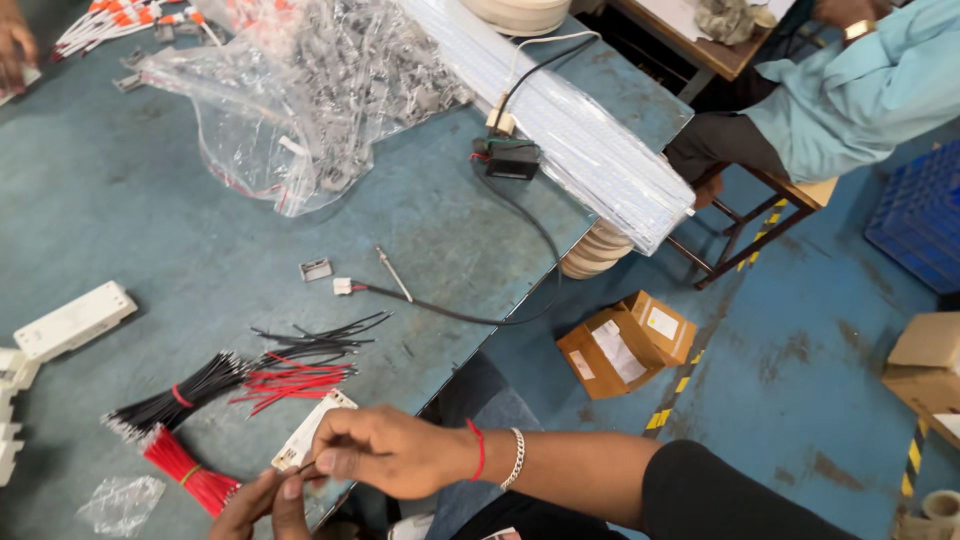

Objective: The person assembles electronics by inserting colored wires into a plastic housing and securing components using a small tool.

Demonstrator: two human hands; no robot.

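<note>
Both hands, right hand [385, 450] and left hand [262, 505], pinch the white circuit strip [312, 432] between them.

I saw a worn blue-green surface [150, 220]. On it lay a bundle of black wires [180, 395] beside a bundle of red wires [185, 470], with loose black and red wires [305, 365] just next to them. A clear bag of small grey parts [320, 90] lay farther back, and a long wrapped pack of white strips [580, 130] overhung the edge. White plastic housings [72, 320] lay at one side, and a black cable [500, 290] trailed across.
</note>
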